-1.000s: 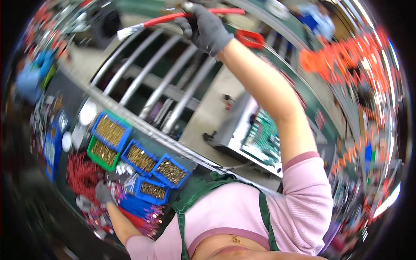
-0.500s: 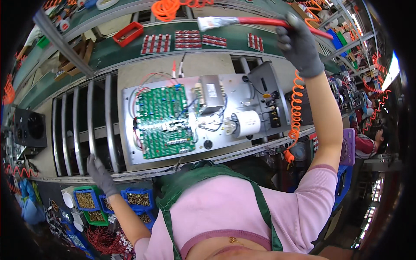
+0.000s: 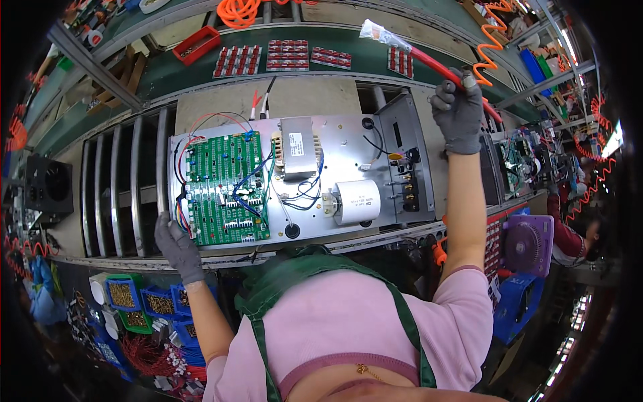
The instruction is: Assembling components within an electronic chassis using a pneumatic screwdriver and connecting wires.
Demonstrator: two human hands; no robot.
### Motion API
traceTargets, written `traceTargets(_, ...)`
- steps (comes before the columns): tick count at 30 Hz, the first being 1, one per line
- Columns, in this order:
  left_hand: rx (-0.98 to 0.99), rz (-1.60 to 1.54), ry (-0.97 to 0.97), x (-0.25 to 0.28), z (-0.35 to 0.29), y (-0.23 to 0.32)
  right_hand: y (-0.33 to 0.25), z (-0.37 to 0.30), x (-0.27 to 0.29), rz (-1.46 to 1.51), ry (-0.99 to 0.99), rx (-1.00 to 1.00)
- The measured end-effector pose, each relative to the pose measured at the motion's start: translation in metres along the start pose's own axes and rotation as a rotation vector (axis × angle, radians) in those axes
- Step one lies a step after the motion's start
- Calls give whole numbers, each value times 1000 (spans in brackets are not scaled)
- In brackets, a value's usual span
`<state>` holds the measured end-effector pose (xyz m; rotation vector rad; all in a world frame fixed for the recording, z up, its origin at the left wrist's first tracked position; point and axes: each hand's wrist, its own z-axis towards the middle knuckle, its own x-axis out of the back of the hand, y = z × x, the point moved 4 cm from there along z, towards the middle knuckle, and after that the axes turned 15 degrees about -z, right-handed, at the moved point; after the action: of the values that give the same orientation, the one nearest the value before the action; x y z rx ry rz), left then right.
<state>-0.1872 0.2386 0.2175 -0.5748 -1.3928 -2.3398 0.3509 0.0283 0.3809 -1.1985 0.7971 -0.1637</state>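
Note:
My right hand [image 3: 458, 114], gloved in grey, is closed round the handle of a red-handled brush [image 3: 429, 63] with a whitish wrapped head. It is raised beyond the right end of a metal chassis [image 3: 315, 224]. My left hand [image 3: 178, 249], also gloved, lies at the chassis's near left corner with its fingers stretched out. It seems to touch the edge, though the exact contact is unclear. Mounted on the chassis are a green circuit board [image 3: 224, 187], a transformer [image 3: 298, 151], a white cylinder [image 3: 357, 202] and an upright dark end panel [image 3: 405, 161].
Metal rollers [image 3: 137, 187] run left of the chassis. Behind, a green belt [image 3: 365, 63] carries red-and-white component packs [image 3: 288, 55] and a red bin [image 3: 197, 45]. Parts bins [image 3: 122, 293] sit near my left arm. A purple fan [image 3: 528, 244] and a co-worker [image 3: 569, 228] are at right.
The chassis has shifted left along the rollers. My left hand has come to its near left corner. My right hand has lowered with the brush, whose handle now slants more steeply.

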Motion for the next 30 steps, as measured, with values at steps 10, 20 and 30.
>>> traceTargets(10, 122, -201, 195, 7, 5, 14, 37, -4, 2, 60, 140, 140)
traceTargets(20, -658, -340, -1029, -208, 55, 284, -57, -25, -16, 27, 78, 451)
traceTargets(30, -1149, -254, -1323, -331, 7, 312, -108, -65, 39, -112, 89, 605)
